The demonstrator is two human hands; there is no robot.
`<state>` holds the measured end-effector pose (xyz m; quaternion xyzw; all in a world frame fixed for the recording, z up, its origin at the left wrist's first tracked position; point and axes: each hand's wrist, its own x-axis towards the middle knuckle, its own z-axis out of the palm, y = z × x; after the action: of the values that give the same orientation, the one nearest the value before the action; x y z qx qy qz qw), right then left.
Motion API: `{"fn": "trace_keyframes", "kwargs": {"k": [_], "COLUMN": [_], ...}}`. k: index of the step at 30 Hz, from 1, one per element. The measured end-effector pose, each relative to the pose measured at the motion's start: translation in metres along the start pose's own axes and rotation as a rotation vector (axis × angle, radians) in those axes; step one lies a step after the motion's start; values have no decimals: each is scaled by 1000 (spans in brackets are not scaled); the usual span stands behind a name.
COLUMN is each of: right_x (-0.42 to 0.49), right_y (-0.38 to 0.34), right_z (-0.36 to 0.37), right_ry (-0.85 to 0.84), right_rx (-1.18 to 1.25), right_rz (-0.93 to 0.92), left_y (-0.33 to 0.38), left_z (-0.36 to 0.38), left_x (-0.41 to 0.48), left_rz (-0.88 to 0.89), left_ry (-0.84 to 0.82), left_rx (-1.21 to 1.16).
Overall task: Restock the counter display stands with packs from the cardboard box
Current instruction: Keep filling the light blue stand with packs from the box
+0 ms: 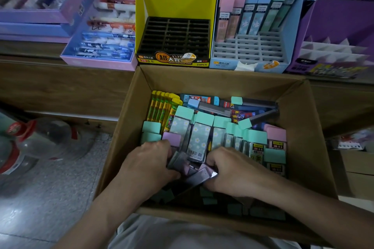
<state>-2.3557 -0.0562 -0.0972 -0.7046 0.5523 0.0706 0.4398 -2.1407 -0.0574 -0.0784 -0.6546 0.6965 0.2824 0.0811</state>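
Note:
An open cardboard box (125, 127) sits in front of me, filled with several packs: mint-capped ones (199, 133), yellow ones (162, 107) and pink-capped ones (276, 139). Both hands are down in the near part of the box. My left hand (148, 166) grips pink-capped packs (172, 138) with curled fingers. My right hand (232, 170) curls round a grey pack with a pink end (199, 176). On the counter behind stand the yellow display stand (176, 0) with an empty black slotted tray and the blue display stand (251, 50), which holds pink, blue and mint packs in its back rows.
A purple display stand (340, 32) is at the right, pink and lilac pen boxes (101, 34) at the left. The wooden counter front (60, 87) runs behind the box. A plastic bottle with a red cap (40, 137) lies on the tiled floor to the left.

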Motion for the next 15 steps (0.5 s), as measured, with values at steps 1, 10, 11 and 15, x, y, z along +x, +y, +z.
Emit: {"fn": "trace_keyframes", "kwargs": {"k": [1,10,11,15], "right_x": [0,-1,-1,-1], "right_y": [0,-3,-4,-8], "right_z": [0,-10,-11,-13], "right_ry": [-12,-122,-130,-155], "right_rx": [13,233,263,344], "right_rz": [7,49,65,113], "left_y": [0,-7,-8,-6], "left_z": [1,1,0,-1], "left_x": [0,-1,-1,-3], "left_rz": [6,69,73,90], "left_ry": [4,-18,-46,-106], "left_rx": [-2,-165,-196,-253]}}
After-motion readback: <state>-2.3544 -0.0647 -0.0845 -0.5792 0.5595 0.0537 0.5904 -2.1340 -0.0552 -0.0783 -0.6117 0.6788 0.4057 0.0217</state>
